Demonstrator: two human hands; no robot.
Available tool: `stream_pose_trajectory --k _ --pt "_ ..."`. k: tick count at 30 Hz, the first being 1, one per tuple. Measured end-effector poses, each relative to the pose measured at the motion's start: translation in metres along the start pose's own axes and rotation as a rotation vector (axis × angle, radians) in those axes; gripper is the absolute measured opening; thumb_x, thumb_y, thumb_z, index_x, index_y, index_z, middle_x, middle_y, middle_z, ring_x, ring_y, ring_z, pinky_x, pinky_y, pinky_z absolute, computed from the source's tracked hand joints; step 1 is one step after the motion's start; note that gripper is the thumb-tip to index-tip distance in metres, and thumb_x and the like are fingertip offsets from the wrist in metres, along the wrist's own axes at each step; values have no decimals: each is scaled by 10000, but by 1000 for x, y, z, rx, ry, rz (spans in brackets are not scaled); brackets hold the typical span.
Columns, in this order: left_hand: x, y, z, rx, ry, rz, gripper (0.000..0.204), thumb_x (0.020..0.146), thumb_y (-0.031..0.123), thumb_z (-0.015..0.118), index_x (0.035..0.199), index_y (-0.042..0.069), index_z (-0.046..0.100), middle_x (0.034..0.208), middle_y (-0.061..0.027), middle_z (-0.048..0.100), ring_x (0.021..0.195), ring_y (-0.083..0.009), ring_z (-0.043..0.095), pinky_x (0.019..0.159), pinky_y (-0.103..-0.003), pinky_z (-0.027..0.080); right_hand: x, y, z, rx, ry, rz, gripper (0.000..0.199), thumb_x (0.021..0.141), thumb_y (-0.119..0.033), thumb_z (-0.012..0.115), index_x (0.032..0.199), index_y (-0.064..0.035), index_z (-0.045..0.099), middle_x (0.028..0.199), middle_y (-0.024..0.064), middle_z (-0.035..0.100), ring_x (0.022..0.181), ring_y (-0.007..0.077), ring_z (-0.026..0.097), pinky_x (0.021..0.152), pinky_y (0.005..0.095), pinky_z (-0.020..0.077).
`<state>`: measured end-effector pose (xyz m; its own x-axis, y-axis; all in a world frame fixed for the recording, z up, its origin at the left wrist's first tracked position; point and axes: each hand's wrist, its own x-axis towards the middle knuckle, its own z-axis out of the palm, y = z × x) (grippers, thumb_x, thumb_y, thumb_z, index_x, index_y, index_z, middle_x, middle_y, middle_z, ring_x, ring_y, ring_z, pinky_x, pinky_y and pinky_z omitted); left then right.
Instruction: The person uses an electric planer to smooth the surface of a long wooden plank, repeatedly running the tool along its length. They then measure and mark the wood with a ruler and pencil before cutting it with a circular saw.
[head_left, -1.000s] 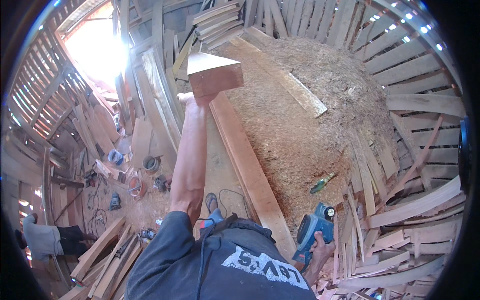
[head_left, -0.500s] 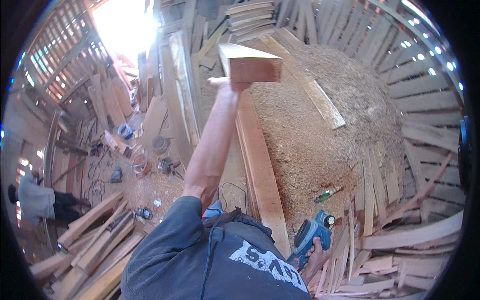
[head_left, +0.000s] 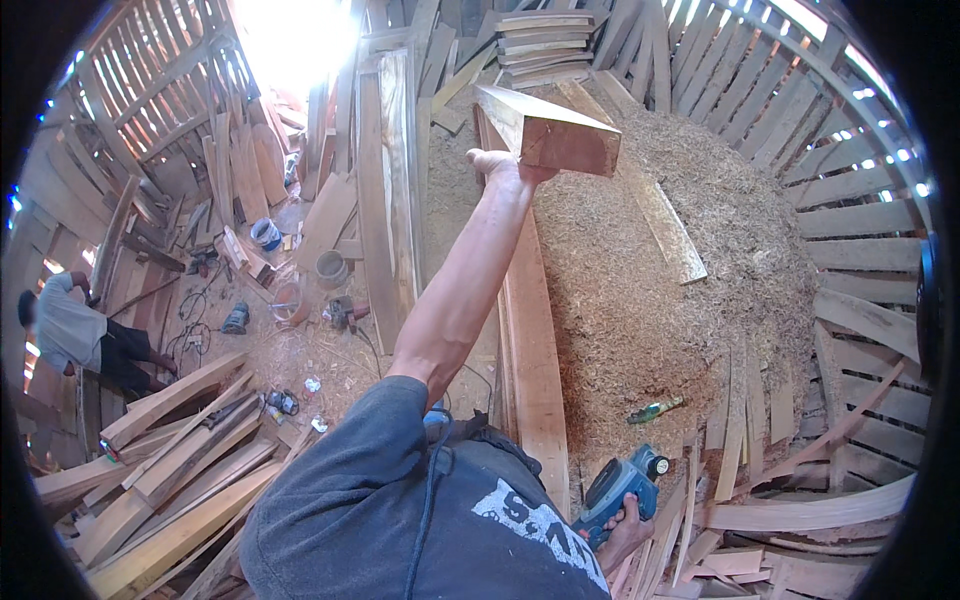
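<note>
My left arm is stretched out ahead, and my left hand (head_left: 508, 167) holds up the near end of a thick wooden beam (head_left: 568, 145) from below. Its thumb sticks out to the left, while the beam hides the other fingers. Low on the right, my right hand (head_left: 627, 524) is wrapped around the handle of a blue electric planer (head_left: 620, 487), held beside my body. Between the two hands lies a long reddish plank (head_left: 537, 350), running away from me beneath the raised beam.
Wood shavings cover the ground on the right, with a pale board (head_left: 672, 235) and a green bottle (head_left: 657, 410) on them. Stacked timber (head_left: 190, 470) lies at the lower left. Buckets (head_left: 331, 268), power tools and cords are scattered at left, where another person (head_left: 75, 325) is bent over.
The view has swung a little to the left, so most things sit further right. My left hand still holds up the beam, and the planer stays in my right hand.
</note>
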<state>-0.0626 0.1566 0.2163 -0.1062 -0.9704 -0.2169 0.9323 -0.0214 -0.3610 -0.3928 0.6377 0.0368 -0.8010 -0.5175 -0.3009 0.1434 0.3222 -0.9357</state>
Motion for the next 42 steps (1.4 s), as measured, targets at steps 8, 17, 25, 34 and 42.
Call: stream_pose_trajectory --k 8,17,25,34,42 --pt "4 -5 18 6 -40 1 1044 903 907 127 1641 201 342 1636 -112 421 1484 -346 420 1202 -586 350 -6 -7 3 11 -1 27 141 912 -132 733 946 -21 651 577 5 512 398 101 451 356 268 355" --pt "0 -11 28 -1 -50 12 1023 912 895 142 1647 209 333 1651 -100 407 1493 -339 411 1211 -589 330 -3 1 0 2 9 38 176 899 -151 759 962 -9 676 576 8 518 401 104 454 359 268 355" --pt "-7 -5 21 505 -104 68 970 928 879 291 1610 195 378 1604 -120 451 1473 -341 433 1169 -584 391 -4 2 0 14 -17 25 168 895 -150 762 950 -18 676 576 8 518 395 107 450 356 269 359" --pt "-48 82 -176 1280 -59 -16 727 826 168 681 1447 -121 435 1277 -276 635 1132 -380 690 995 -468 588 -8 9 -1 6 -27 53 149 885 -105 767 938 -3 672 608 23 559 417 100 479 352 257 384" --pt "-32 33 -313 2186 295 374 1077 723 93 843 1560 -90 191 1494 -328 443 1394 -436 479 1207 -446 389 -23 -28 17 -194 -85 63 150 876 -98 797 930 -14 686 644 14 588 446 79 479 378 248 364"
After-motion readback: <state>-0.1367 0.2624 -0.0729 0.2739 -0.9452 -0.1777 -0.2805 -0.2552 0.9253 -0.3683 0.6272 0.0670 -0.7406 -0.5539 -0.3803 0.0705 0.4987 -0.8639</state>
